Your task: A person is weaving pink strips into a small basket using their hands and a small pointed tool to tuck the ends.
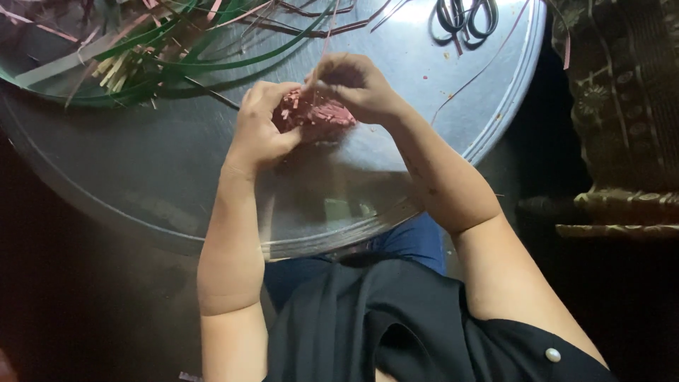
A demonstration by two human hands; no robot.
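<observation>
Mid-way through working a pink bundle of short strips, held above the middle of the round metal bench. Left hand clenched around it; right hand pinching a strip at its top. Next move judged to need a steady pinch, with green strips far left and scissors far right.

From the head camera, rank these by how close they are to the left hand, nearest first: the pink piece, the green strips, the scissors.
From the left hand:
1. Pink piece, held between both hands.
2. Green strips, up and to the left on the round metal tray.
3. Scissors, at the tray's far right edge.
</observation>
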